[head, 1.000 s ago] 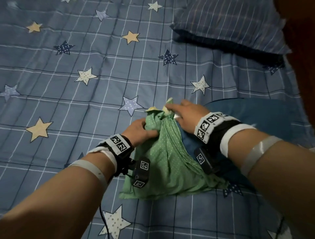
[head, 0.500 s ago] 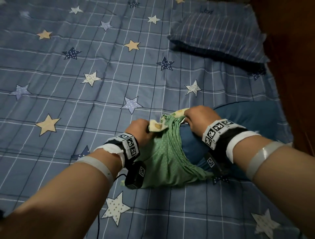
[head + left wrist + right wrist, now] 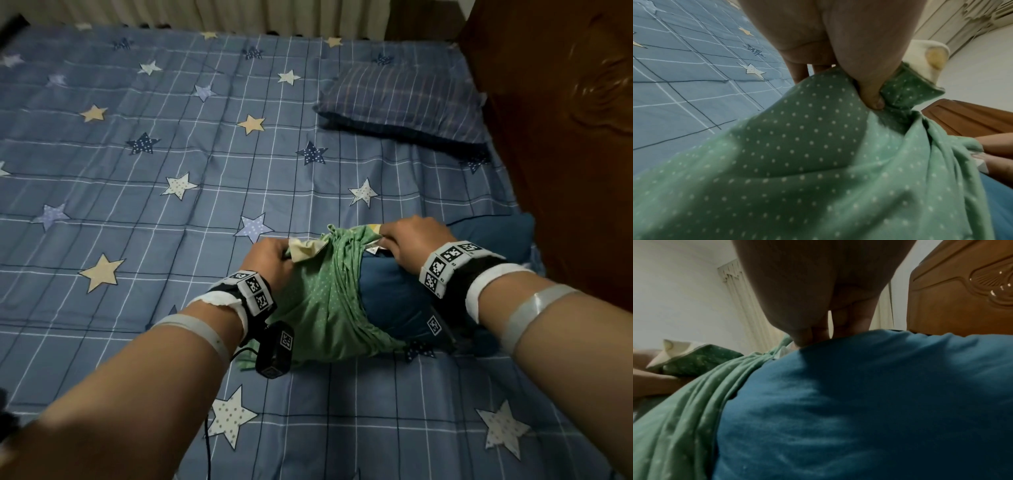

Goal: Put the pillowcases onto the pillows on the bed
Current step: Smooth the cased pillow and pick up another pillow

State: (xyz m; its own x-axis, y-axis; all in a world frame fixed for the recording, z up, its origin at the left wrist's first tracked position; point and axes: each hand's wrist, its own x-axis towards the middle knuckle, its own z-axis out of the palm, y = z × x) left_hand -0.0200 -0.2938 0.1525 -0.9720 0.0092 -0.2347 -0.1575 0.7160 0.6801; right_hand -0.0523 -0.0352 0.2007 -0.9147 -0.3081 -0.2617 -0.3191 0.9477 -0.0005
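Observation:
A green dotted pillowcase (image 3: 329, 301) is bunched over the left end of a dark blue pillow (image 3: 394, 301) lying on the bed. My left hand (image 3: 270, 257) grips the pillowcase's gathered edge, whose cream lining (image 3: 305, 248) is folded outward. In the left wrist view my thumb (image 3: 871, 97) presses into the green pillowcase (image 3: 797, 162). My right hand (image 3: 411, 236) grips the far edge of the case on top of the pillow. The right wrist view has the blue pillow (image 3: 859, 402) bare below my fingers (image 3: 813, 335), with the green pillowcase (image 3: 684, 402) at its left.
A second pillow (image 3: 404, 102) in a plaid case lies at the head of the bed. The star-patterned blue sheet (image 3: 137, 205) spreads out to the left. A carved wooden headboard (image 3: 565, 137) stands on the right, and pale curtains (image 3: 239, 13) hang beyond the bed.
Both hands have curled tighter on the pillowcase edge and pulled it back toward me. The head view has tilted up, showing more of the bed and the headboard.

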